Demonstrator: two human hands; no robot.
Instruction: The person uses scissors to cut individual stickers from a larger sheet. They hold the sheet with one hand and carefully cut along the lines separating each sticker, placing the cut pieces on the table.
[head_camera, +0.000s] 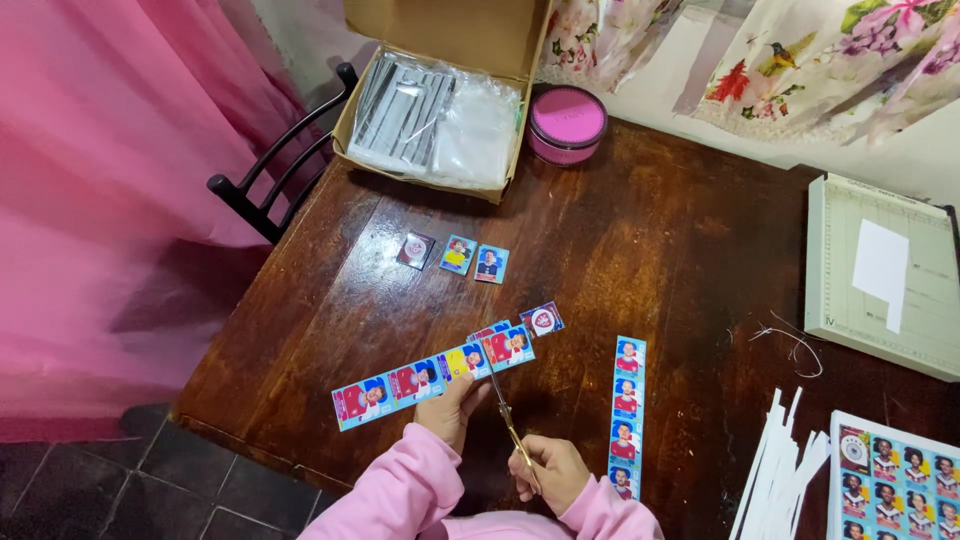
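Dark wooden table (640, 230) under a pink curtain (100, 180), seen from above. At centre, slightly toward 7 o'clock: long strip of stickers (430, 376), lying slanted, pinched from below by left hand (450, 408), fingers closed on its underside edge. Just at 4 o'clock of that hand: right hand (556, 472) wrapped shut around the handles of gold scissors (510, 425), blades reaching up to the strip near its upper right end. Blades open or closed: too small to tell. Step in hand, judging by this: snipping single stickers off the strip. Next cut calls for lining the blades up on the border between two pictures and holding the strip level.

Outward: one cut sticker (542, 319) just at 1 o'clock of the strip; three more in a row (458, 255) at 12 o'clock. Second strip (626, 415) lying upright at 3 o'clock. Further at 4 o'clock: white paper trimmings (778, 465) and an uncut sticker sheet (895, 475). At 2 o'clock, a paper trimmer (880, 275). At 12 o'clock, far edge: cardboard box (440, 90) of plastic sleeves, pink round tin (567, 122) beside it. Black chair (275, 170) at 10 o'clock.
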